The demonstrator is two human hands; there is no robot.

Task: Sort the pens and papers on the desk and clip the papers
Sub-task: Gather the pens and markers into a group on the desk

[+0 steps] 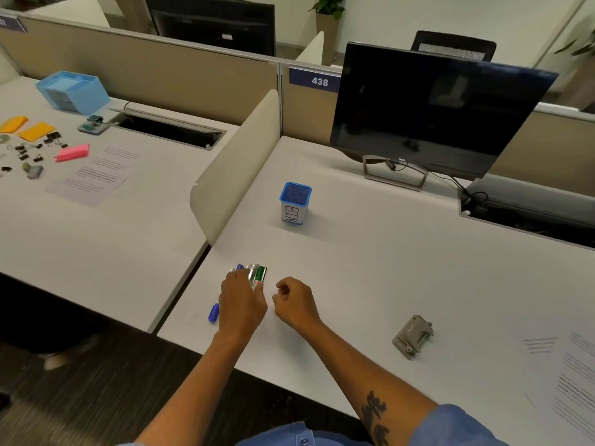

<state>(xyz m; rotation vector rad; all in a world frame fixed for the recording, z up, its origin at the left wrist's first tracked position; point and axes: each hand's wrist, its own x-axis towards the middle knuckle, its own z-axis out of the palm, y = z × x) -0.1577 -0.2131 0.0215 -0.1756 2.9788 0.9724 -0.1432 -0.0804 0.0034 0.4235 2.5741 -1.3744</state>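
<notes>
Resting palm-down on the desk [370, 268], the left hand [242, 305] closes over a bunch of pens [256, 275], their ends poking out both sides. The right hand [294, 304] hovers just beside, loosely curled, empty. Papers [570, 378] lie at the far right, well apart.

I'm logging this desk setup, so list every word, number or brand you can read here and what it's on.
"438" on the blue partition sign.
"BIN" on the white label of the blue pen cup, letters turned sideways.
"DELL" on the monitor bezel, small.
Printed lines on the papers and the far sheet: too blurred to read.
Purple sign at top left: unreadable.
</notes>
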